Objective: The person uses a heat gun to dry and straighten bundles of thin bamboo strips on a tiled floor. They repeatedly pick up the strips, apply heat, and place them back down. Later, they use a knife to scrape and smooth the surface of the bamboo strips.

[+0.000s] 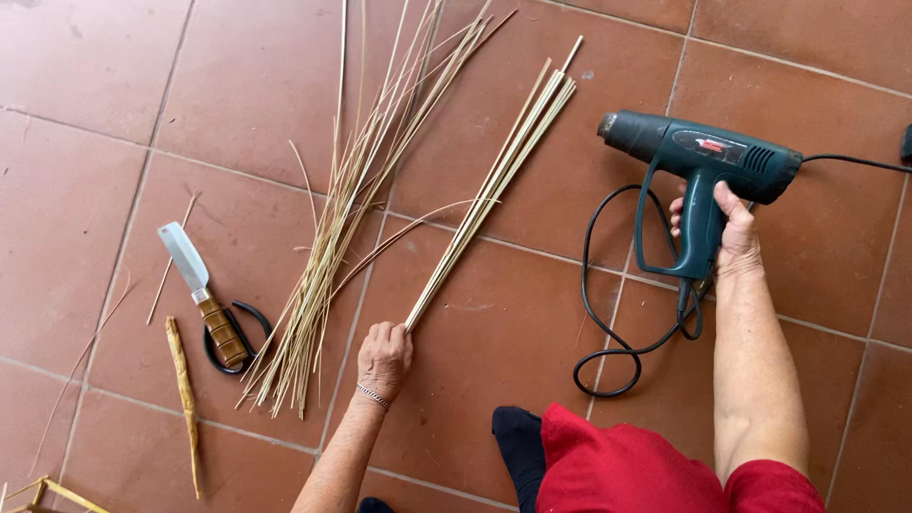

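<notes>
Head view: left hand [384, 356] grips bamboo strips [494, 185]; right hand [727, 233] grips heat gun [703, 161] over open tile.

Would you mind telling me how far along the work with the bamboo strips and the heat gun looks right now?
Done: a loose pile of thin strips lies on the floor tiles beside a knife. In hand: the left hand grips one end of a tidy bundle of strips, and the right hand holds the green heat gun, its nozzle pointing toward the bundle. Left: no strip looks bent or scorched yet.
</notes>
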